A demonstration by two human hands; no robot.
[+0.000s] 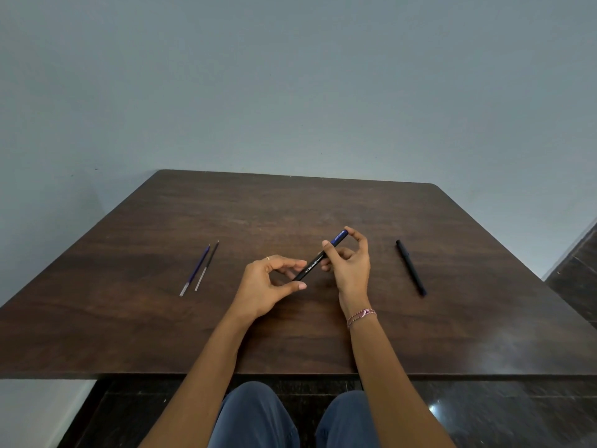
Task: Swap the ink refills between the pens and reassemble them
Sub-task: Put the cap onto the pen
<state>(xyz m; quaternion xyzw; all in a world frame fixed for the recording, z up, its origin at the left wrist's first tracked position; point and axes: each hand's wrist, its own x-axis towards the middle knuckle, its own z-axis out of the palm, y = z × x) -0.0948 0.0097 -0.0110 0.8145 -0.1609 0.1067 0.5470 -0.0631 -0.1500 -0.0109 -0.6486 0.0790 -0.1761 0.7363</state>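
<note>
The pen (319, 256) between the two grips reads "OCTANE" in white along its black barrel; its blue end carries small unreadable print.

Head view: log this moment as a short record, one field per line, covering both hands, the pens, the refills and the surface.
surface: dark wooden table
held pen: black pen with blue end, tilted, above the table
right hand: grips the pen's upper, blue end
left hand: fingers at the pen's lower end
other pen: black pen lying on the table, right of the hands, untouched
refills: blue refill and black refill lying side by side, left of the hands
refill state: both outside the pens
</note>
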